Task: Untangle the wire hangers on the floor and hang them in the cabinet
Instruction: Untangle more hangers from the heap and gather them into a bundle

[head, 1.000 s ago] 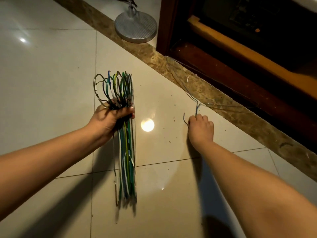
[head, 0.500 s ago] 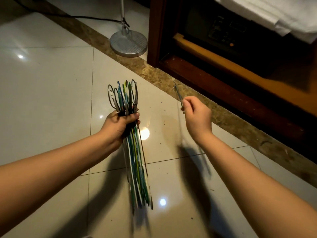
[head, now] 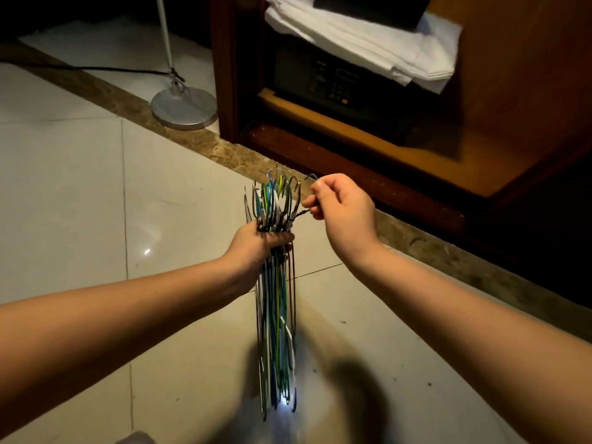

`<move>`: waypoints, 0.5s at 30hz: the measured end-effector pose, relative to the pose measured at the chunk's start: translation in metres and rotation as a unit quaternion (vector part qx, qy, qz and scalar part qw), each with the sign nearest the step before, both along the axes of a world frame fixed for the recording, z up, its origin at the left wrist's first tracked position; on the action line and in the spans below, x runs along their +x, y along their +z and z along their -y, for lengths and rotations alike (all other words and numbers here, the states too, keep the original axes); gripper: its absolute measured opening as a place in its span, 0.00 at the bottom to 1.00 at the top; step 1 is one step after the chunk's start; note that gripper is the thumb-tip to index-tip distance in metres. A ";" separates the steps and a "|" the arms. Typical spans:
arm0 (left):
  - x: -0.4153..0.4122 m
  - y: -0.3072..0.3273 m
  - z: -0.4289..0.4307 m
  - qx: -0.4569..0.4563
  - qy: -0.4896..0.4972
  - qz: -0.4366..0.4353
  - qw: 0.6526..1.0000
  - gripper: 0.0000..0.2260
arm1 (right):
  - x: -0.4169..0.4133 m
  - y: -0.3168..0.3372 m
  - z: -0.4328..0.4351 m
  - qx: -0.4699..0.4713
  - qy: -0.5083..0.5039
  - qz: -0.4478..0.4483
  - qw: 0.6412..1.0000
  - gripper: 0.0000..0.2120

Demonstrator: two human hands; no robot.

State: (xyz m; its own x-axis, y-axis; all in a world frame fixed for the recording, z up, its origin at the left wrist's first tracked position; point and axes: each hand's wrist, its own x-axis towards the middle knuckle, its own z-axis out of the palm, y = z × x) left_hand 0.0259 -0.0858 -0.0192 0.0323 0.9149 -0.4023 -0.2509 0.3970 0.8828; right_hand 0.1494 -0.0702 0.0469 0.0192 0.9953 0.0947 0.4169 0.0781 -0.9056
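The bundle of wire hangers [head: 275, 302] is held up over the floor [head: 64, 187], just this side of the cabinet [head: 528, 91]. Its long axis runs near to far: hooks fan out at the far end toward the cabinet, and the blurred bottom bars are the near end. The left hand [head: 256, 248] is wrapped tight round the gathered necks. Just to the right, the right hand [head: 342, 209] pinches a single hanger [head: 301, 214] by its twisted neck, with the hook poking out past the fingers. I can't tell whether that neck touches the bundle.

Inside the open cabinet a dark safe [head: 333, 81] with a keypad sits on the low shelf, and folded white cloth [head: 368, 43] lies on top of it, drooping over the front edge.

A brown stone strip [head: 192, 142] runs along the cabinet's foot, slanting from far left to near right. A round metal lamp base [head: 184, 107] stands against the cabinet's left side, with a dark cord [head: 96, 69] trailing off left. Pale tile stretches wide to the left of the hands.
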 end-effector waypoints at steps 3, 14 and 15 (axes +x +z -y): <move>0.018 0.013 0.008 0.029 -0.006 0.000 1.000 0.11 | 0.008 0.011 0.013 0.020 -0.001 0.016 1.000 0.08; 0.072 0.045 0.005 0.089 -0.049 -0.086 0.991 0.13 | 0.064 0.055 0.029 0.047 -0.069 0.009 0.996 0.10; 0.077 0.050 0.005 0.096 -0.056 -0.096 0.989 0.12 | 0.069 0.058 0.031 0.048 -0.073 0.005 0.996 0.11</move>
State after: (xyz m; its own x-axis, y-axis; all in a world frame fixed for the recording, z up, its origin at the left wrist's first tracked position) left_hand 0.1032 -0.0907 0.0305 0.0778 0.9699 -0.2306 -0.0356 0.2338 0.9716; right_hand 0.2189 -0.1013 0.1046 0.1614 0.9685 0.1895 0.4396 0.1014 -0.8924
